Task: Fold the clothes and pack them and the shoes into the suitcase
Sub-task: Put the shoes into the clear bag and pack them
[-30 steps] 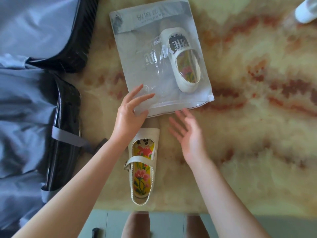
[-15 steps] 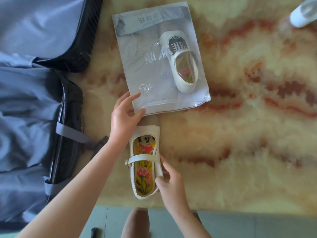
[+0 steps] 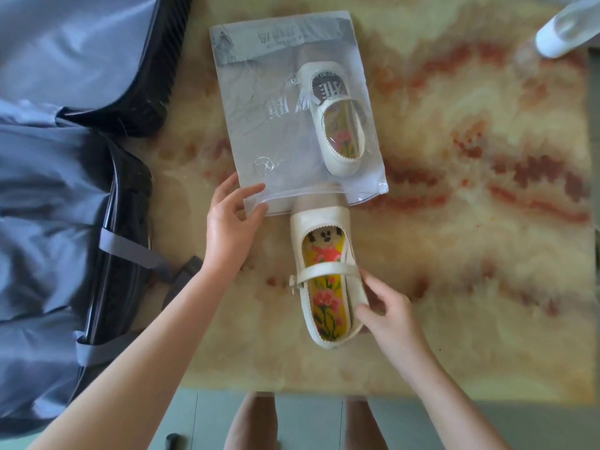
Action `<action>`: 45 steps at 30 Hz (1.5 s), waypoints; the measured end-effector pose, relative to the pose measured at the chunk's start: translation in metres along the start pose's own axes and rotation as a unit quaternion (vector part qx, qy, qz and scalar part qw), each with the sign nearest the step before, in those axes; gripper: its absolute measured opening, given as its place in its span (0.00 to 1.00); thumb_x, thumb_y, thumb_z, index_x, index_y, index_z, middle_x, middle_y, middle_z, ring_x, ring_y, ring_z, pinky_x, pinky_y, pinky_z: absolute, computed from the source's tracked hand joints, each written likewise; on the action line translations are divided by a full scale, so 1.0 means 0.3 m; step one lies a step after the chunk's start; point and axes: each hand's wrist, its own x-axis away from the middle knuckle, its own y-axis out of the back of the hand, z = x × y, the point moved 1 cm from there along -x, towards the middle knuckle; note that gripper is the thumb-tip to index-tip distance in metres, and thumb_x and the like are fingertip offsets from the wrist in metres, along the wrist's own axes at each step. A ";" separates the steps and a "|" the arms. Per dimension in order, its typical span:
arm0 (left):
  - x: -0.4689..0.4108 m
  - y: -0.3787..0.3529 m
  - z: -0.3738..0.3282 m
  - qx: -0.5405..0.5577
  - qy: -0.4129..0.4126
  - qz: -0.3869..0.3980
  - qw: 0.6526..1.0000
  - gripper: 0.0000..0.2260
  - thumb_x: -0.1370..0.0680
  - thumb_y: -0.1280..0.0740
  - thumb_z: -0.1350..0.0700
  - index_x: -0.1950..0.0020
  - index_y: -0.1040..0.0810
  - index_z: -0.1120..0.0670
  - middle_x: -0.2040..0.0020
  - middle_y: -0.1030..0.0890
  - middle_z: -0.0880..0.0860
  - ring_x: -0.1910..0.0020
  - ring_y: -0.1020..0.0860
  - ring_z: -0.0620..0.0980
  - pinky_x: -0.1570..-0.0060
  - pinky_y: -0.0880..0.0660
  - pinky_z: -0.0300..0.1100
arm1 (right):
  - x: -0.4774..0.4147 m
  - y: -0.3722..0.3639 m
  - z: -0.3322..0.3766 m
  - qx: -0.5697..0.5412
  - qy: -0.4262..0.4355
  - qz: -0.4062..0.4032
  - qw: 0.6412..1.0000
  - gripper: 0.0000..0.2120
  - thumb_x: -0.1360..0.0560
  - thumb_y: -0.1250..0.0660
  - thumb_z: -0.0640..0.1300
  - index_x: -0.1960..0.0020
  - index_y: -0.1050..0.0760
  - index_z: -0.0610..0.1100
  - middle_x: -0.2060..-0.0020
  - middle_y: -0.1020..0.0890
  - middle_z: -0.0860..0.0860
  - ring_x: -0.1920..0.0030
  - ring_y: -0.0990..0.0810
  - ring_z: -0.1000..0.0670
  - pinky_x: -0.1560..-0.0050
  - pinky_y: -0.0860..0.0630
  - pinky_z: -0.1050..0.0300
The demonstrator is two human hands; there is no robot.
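Observation:
A clear zip bag [image 3: 276, 125] lies flat on the marble table with one cream strap shoe [image 3: 337, 125] inside it. A second cream shoe [image 3: 326, 280] with a yellow flowered insole lies just below the bag, its toe at the bag's open lower edge. My left hand [image 3: 232, 219] pinches the bag's lower left corner. My right hand [image 3: 386, 315] grips the right side of the loose shoe near its heel. The open black suitcase [image 3: 126, 228] with grey lining lies at the left.
A white object [image 3: 565, 34] sits at the table's [image 3: 454, 222] far right corner. Grey straps [image 3: 130, 251] cross the suitcase's near rim. The table's front edge runs just above my knees.
My right hand has dropped from beside the bag to the loose shoe and taken hold of its side. The shoe has slid up toward the bag's opening. My left hand stays at the bag's corner.

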 end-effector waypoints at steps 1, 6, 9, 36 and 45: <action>0.003 0.000 -0.001 0.000 -0.004 0.000 1.000 0.12 0.24 0.30 0.56 0.42 0.21 0.45 0.29 0.33 0.44 0.34 0.31 0.40 0.44 0.35 0.23 | -0.034 -0.013 0.025 0.003 0.017 0.010 1.000 0.28 0.27 0.38 0.28 0.32 0.27 0.49 0.45 0.18 0.58 0.48 0.20 0.59 0.56 0.22 0.65; -0.007 0.004 -0.013 -0.006 -0.027 -0.045 0.999 0.11 0.23 0.32 0.61 0.43 0.19 0.51 0.37 0.24 0.49 0.50 0.24 0.37 0.51 0.28 0.24 | -0.185 -0.070 0.110 -0.005 0.084 0.009 0.996 0.29 0.28 0.40 0.27 0.32 0.28 0.50 0.41 0.22 0.62 0.40 0.25 0.66 0.40 0.28 0.68; -0.034 0.010 -0.031 -0.024 -0.030 -0.070 0.997 0.13 0.25 0.33 0.65 0.46 0.18 0.52 0.42 0.22 0.48 0.55 0.26 0.33 0.56 0.31 0.21 | -0.217 -0.065 0.099 -0.033 0.101 -0.001 0.994 0.30 0.28 0.41 0.25 0.35 0.28 0.52 0.42 0.21 0.62 0.40 0.24 0.62 0.39 0.26 0.63; -0.021 0.036 0.014 -0.019 -0.005 -0.013 1.000 0.19 0.25 0.35 0.66 0.38 0.21 0.49 0.50 0.20 0.48 0.59 0.26 0.38 0.56 0.31 0.23 | -0.242 -0.381 0.076 -0.087 0.164 -0.264 0.947 0.28 0.32 0.23 0.41 0.36 0.30 0.51 0.43 0.22 0.52 0.44 0.23 0.52 0.42 0.28 0.59; -0.021 0.047 0.008 0.016 -0.014 -0.006 1.000 0.24 0.25 0.35 0.68 0.35 0.25 0.45 0.53 0.24 0.41 0.60 0.26 0.37 0.54 0.30 0.25 | -0.437 -0.418 0.153 -0.115 0.208 -0.306 0.922 0.24 0.33 0.24 0.35 0.40 0.28 0.39 0.48 0.28 0.53 0.48 0.24 0.53 0.46 0.23 0.47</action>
